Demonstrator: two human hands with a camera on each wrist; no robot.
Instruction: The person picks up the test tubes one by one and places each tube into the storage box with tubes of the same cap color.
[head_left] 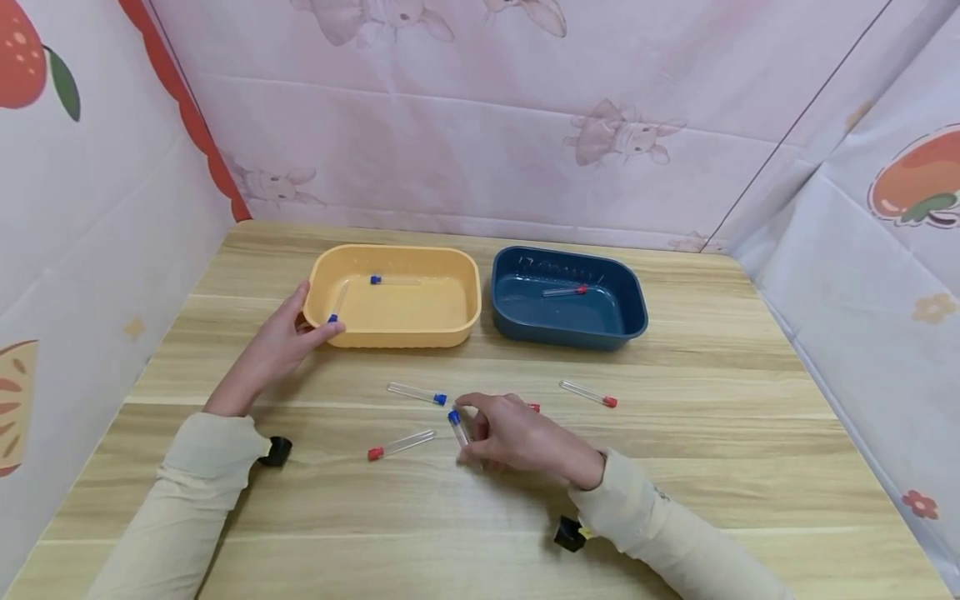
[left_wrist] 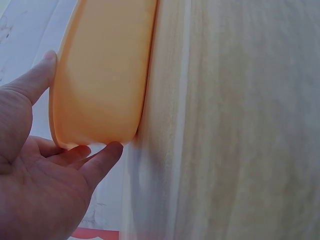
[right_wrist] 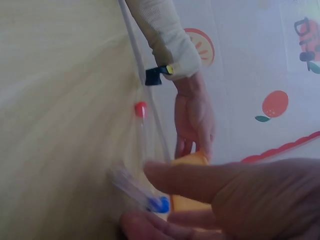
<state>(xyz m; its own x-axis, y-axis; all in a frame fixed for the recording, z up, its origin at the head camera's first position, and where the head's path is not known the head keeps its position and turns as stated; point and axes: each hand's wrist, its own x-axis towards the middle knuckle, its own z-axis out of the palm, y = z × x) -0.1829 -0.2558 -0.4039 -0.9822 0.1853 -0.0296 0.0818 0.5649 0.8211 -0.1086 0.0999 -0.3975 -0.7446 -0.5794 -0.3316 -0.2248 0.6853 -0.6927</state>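
My left hand (head_left: 282, 343) grips the left end of a yellow plastic basin (head_left: 397, 339), thumb at the rim and fingers against the outer wall. Two blue-capped tubes lie in that basin. Over the table, my right hand (head_left: 517, 435) is spread around a clear tube with a blue cap (head_left: 453, 416), index finger near the cap and thumb beside the glass. In the right wrist view the blurred tube (right_wrist: 135, 187) shows in the gap between thumb (right_wrist: 180, 180) and fingers. Another blue-capped tube (head_left: 416, 392) lies just beyond it, and a red-capped tube (head_left: 405, 444) to the left.
A dark blue basin (head_left: 558, 335) stands right of the yellow one, with a red-capped tube (head_left: 566, 291) inside. To the right lies another red-capped tube (head_left: 588, 393). One more red cap (head_left: 534, 407) peeks out behind my right hand. Printed cloth walls enclose the wooden table.
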